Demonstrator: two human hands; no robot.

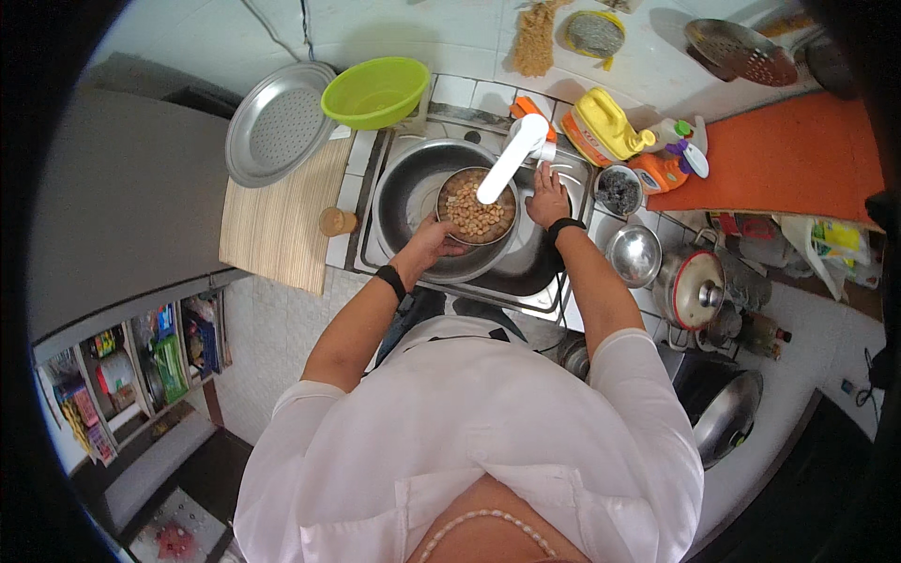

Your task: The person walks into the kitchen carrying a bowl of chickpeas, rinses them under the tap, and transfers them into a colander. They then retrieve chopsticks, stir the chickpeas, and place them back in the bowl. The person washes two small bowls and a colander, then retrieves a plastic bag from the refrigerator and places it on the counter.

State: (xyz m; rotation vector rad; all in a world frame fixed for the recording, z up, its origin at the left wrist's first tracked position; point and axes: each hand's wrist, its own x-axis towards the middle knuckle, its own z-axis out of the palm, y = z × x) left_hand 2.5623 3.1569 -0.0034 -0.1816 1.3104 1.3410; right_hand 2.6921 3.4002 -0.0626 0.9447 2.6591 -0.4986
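My left hand (431, 243) grips the near-left rim of a round metal bowl (512, 224). Peanuts or beans (473, 211), light brown and wet-looking, lie in it. Beneath the bowl is a large metal basin (395, 236) set in the stainless steel sink (543, 299). The white faucet spout (512, 160) reaches over the bowl and hides part of its far side. My right hand (549, 200) lies to the right of the bowl, fingers pointing at the faucet base and slightly apart. Whether its fingertips touch the faucet is unclear; I see nothing held in it.
Left of the sink are a lime-green plastic basin (380, 95), a perforated metal tray (281, 127), a bamboo mat (281, 232) and a small cup (338, 222). To the right stand a yellow jug (605, 127), an orange spray bottle (660, 172), a metal bowl (633, 255) and a lidded pot (693, 288).
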